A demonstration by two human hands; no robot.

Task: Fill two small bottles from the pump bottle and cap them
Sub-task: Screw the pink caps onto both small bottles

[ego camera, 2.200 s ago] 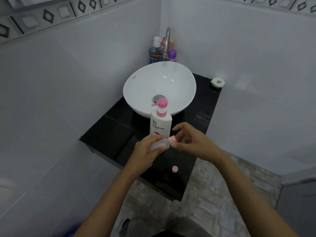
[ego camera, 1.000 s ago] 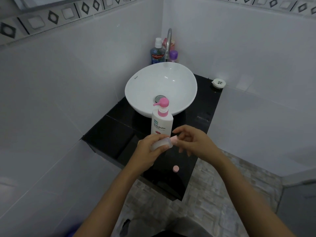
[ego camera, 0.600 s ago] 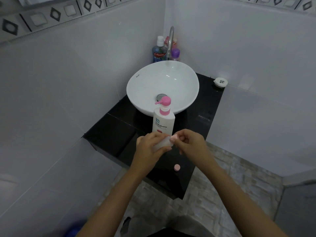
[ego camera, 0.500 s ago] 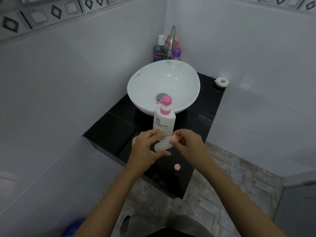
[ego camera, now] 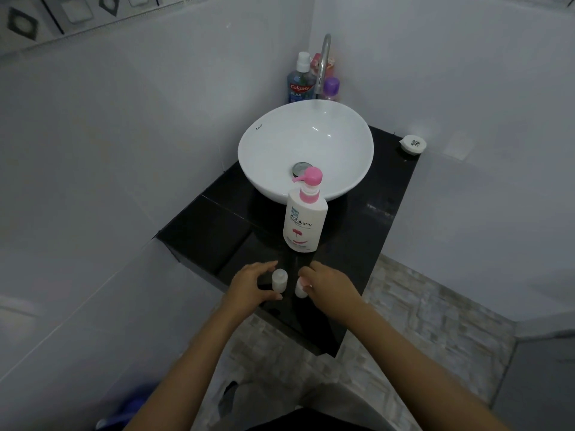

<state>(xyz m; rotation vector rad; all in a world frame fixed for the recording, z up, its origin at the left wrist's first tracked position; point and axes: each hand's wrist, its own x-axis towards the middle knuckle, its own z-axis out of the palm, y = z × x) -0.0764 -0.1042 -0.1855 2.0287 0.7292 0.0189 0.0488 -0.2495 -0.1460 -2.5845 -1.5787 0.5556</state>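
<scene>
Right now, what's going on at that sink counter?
A person is working over the black counter with bare hands. The left hand is beside a small translucent bottle standing upright, open-fingered. The right hand holds a second small bottle; whether it is capped is unclear. The pink-topped Shokubutsu pump bottle stands behind, untouched.

Black counter [ego camera: 367,231], corner of white-tiled walls. White basin [ego camera: 270,157] at rear; tap [ego camera: 323,63] and three bottles [ego camera: 300,80] behind. Pump bottle [ego camera: 305,220], pink head, upright before basin. Two small bottles [ego camera: 279,279] upright near front edge, side by side, apart. Left hand [ego camera: 252,283] curled open around left one; right hand [ego camera: 326,283] touching the other. White round case [ego camera: 413,144] at right rear corner.
</scene>
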